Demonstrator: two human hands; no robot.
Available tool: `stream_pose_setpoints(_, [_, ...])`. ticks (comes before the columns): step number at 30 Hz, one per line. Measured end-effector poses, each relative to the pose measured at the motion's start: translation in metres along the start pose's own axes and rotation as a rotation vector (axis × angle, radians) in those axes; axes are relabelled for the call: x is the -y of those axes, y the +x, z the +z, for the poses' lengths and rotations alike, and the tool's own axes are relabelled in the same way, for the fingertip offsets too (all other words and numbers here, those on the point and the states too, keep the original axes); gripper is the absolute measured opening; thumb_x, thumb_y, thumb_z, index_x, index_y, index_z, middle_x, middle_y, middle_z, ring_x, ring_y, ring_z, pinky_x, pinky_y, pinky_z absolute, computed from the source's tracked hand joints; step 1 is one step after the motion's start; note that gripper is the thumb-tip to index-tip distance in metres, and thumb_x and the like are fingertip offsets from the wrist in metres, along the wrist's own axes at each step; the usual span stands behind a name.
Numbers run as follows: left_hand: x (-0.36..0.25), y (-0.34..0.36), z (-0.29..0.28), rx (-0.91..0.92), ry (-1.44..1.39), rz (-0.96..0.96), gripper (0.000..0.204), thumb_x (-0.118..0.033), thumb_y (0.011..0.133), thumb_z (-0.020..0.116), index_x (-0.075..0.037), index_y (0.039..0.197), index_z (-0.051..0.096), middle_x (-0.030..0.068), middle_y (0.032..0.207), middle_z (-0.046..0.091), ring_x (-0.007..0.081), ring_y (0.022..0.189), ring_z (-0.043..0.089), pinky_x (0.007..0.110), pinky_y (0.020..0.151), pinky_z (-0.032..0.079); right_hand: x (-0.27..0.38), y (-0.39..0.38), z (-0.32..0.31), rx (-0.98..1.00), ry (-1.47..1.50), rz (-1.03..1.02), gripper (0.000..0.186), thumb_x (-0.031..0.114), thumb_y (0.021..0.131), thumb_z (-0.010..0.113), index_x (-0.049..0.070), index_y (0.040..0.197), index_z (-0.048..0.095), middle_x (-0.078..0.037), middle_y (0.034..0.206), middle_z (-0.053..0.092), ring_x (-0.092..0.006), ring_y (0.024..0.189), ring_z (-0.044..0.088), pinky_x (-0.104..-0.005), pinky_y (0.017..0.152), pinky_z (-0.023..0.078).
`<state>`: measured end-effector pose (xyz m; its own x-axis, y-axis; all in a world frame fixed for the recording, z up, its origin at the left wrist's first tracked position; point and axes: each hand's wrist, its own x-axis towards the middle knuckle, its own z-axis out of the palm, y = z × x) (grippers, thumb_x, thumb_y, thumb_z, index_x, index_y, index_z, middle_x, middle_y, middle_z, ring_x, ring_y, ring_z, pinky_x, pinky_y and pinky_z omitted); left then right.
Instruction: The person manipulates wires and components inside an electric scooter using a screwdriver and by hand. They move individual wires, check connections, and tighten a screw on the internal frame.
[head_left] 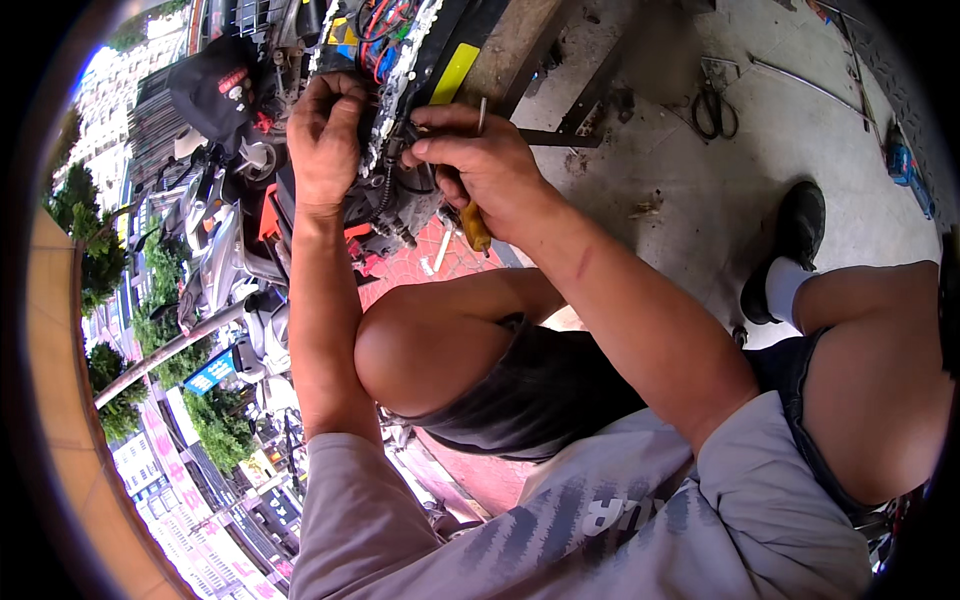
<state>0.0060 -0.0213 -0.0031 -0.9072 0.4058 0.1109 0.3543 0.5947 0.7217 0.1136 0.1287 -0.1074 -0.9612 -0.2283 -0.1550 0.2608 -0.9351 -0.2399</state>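
An open black case [465, 30] with colored wires [375, 45] inside stands in front of me, its rim coated in ragged white sealant [405, 70]. My left hand [330, 140] is at the rim's left side, fingers curled and pinched together; what they grip is hidden. A screwdriver [475, 228] with a yellow handle lies across the palm of my right hand [485, 165], its metal shaft pointing up past the knuckles. The thumb and forefinger of that hand reach to dark cabling at the case's near end. From there a black ribbed cable [384, 190] hangs down.
Scissors [714, 112] with black handles and a thin metal rod [810, 86] lie on the concrete floor at right. A blue tool [908, 175] is farther right. Parked motorcycles [225, 255] and a black cap-like item [212, 90] are at left.
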Motion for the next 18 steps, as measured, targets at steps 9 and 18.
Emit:
stream_pose_setpoints(9, [-0.011,0.001,0.002,0.093,-0.043,-0.067,0.012,0.002,0.095,0.06,0.001,0.104,0.067,0.0009,0.095,0.066,0.0075,0.089,0.058,0.022,0.083,0.046,0.004,0.001,-0.008,0.07,-0.052,0.0,0.052,0.003,0.089,0.066,-0.007,0.139,0.054,-0.018,0.098,0.074,-0.0113,0.05,0.051,-0.0267,0.046,0.042])
stream_pose_setpoints(18, [-0.007,-0.005,0.012,-0.032,0.117,0.082,0.005,0.002,0.093,0.061,0.002,0.096,0.065,0.0028,0.091,0.064,0.0098,0.084,0.057,0.024,0.079,0.047,-0.001,-0.004,0.003,0.009,-0.062,-0.015,0.049,0.003,0.089,0.067,-0.001,0.138,0.057,-0.017,0.092,0.074,-0.0099,0.051,0.051,-0.0254,0.047,0.042])
